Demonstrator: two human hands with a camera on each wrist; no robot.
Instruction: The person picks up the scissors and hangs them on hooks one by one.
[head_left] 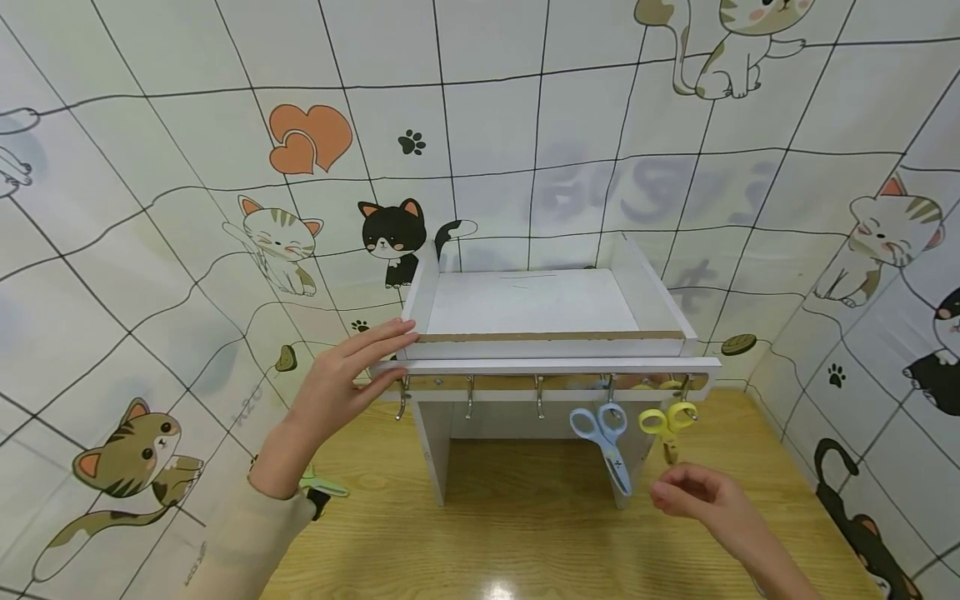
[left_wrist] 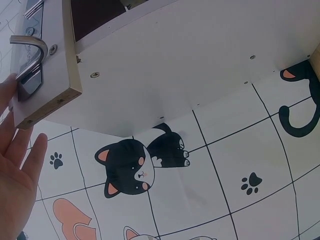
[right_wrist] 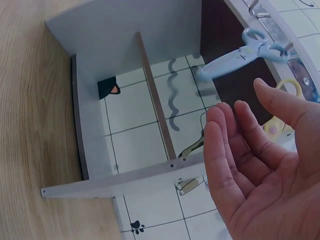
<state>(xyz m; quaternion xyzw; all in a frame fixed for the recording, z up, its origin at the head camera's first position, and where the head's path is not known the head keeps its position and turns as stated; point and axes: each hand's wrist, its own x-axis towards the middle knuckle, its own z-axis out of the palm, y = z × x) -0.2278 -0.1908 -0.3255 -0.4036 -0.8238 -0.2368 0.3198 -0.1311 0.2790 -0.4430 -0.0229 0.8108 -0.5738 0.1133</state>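
A small white wooden shelf [head_left: 525,346] carries a row of metal hooks [head_left: 470,396] along its front rail. My left hand [head_left: 341,383] rests on the rail's left end, fingers extended; in the left wrist view its fingers [left_wrist: 35,157] lie around the board's end beside a metal hook [left_wrist: 37,60]. Blue scissors [head_left: 603,437] and yellow scissors [head_left: 667,421] hang from the two rightmost hooks. Just below the yellow pair is my right hand [head_left: 708,504], its fingers loosely bent and nothing in them. The right wrist view shows that hand beside both scissors.
The shelf stands on a wood-grain table [head_left: 517,542], against walls covered with a cat-patterned sheet [head_left: 495,125]. A green and black object [head_left: 326,486] lies partly behind my left forearm; its kind is unclear. The shelf has an open top tray [head_left: 532,300].
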